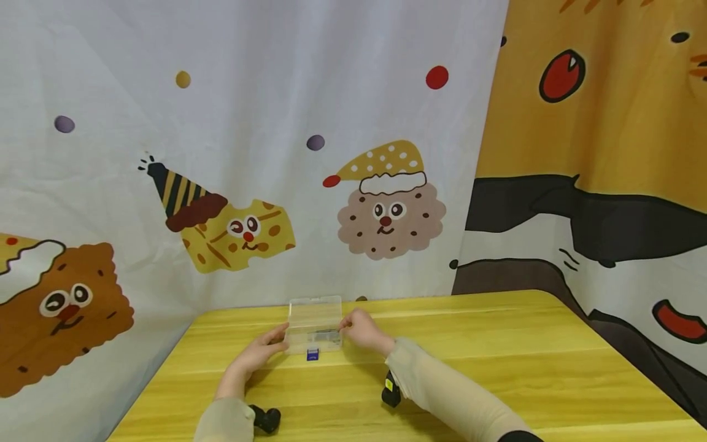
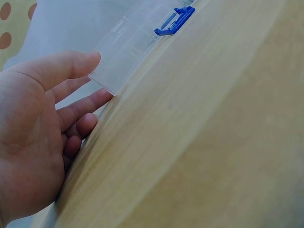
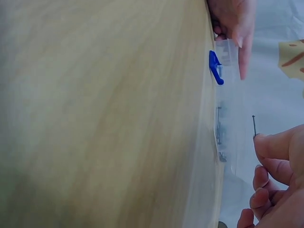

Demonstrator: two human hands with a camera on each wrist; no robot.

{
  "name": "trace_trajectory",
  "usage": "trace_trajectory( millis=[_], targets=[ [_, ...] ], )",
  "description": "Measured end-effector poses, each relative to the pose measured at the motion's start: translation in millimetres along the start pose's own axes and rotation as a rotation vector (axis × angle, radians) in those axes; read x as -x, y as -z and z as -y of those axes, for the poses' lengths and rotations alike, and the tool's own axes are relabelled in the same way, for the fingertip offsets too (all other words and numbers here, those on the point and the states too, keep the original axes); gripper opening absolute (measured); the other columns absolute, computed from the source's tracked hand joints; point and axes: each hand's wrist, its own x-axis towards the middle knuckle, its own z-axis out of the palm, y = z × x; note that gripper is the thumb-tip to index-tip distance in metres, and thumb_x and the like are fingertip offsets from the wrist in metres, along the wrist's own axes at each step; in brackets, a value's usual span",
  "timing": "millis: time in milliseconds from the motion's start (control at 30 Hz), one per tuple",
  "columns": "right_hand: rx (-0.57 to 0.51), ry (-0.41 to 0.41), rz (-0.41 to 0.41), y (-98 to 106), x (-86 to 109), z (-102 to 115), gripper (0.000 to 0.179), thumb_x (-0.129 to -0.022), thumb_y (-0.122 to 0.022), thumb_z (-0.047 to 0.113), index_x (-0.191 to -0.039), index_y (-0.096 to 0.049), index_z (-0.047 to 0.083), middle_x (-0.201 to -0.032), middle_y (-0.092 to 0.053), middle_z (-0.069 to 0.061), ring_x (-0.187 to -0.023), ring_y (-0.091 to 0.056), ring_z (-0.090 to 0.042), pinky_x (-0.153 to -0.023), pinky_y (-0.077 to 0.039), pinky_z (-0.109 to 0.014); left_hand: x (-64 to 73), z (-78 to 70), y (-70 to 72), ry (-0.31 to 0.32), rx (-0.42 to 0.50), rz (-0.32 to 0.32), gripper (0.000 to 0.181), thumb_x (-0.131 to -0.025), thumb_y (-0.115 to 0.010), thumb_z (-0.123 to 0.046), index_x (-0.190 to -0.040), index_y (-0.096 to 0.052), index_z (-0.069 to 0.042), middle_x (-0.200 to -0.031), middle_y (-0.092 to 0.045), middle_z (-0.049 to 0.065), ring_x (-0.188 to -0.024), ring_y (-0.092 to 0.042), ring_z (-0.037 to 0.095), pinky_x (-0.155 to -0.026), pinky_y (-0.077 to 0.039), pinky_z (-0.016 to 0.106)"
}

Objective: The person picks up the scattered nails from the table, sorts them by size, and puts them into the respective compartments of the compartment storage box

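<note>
A clear plastic box (image 1: 297, 345) stands on the table with its lid (image 1: 315, 307) raised at the back. Its blue latch (image 1: 312, 355) hangs down at the front. My left hand (image 1: 258, 355) holds the box's left end, thumb at the front corner and fingers along the side. Over the right end, my right hand (image 1: 364, 329) pinches a thin metal nail (image 3: 254, 126) between thumb and forefinger, its head pointing away from the fingertips. Several more thin metal pieces (image 3: 219, 128) lie inside the box towards its right end; the clear wall blurs their shapes.
The yellow wood-grain table (image 1: 475, 344) reaches to a white printed curtain (image 1: 315, 202) behind the box. Black devices (image 1: 267, 420) are strapped to both wrists, below the sleeves.
</note>
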Motion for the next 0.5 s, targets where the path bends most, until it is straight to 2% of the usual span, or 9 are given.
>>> trace_trajectory(
  millis=[100,233,400,500],
  targets=[
    [0.027,0.010,-0.004,-1.4,2.4,4.7,0.013,-0.088,-0.063,-0.002,-0.092,-0.076,-0.003,-0.097,-0.072,-0.012,-0.051,-0.038,-0.006,-0.057,-0.041,-0.023,-0.3,0.1,-1.1,-0.001,-0.006,-0.007,0.060,-0.095,-0.063,-0.019,-0.148,-0.040,-0.006,-0.144,-0.041,0.029,-0.133,-0.037,0.044,-0.103,-0.032,0.059],
    [0.083,0.007,-0.009,-3.2,3.5,8.3,0.011,-0.087,-0.066,0.001,-0.091,-0.076,-0.001,-0.098,-0.069,-0.009,-0.066,-0.048,-0.009,-0.068,-0.046,-0.027,-1.2,0.3,-1.6,0.005,-0.002,-0.014,0.060,-0.094,-0.064,-0.020,-0.148,-0.040,-0.006,-0.144,-0.041,0.028,-0.133,-0.037,0.044,-0.104,-0.032,0.059],
    [0.146,-0.009,-0.013,-5.5,2.7,9.5,0.009,-0.087,-0.068,0.005,-0.088,-0.077,0.004,-0.092,-0.065,-0.002,-0.081,-0.049,-0.012,-0.079,-0.045,-0.033,-0.8,-0.1,-0.8,0.016,0.004,-0.010,0.060,-0.095,-0.063,-0.019,-0.148,-0.040,-0.007,-0.145,-0.040,0.028,-0.134,-0.036,0.043,-0.105,-0.031,0.059],
    [0.162,-0.017,-0.015,-6.5,2.1,10.5,0.009,-0.088,-0.068,0.006,-0.086,-0.077,0.006,-0.091,-0.065,0.000,-0.083,-0.049,-0.012,-0.082,-0.044,-0.035,-0.5,-0.3,-1.0,0.012,0.001,-0.008,0.060,-0.094,-0.063,-0.019,-0.148,-0.040,-0.006,-0.144,-0.041,0.028,-0.133,-0.036,0.044,-0.104,-0.031,0.059]
  ],
)
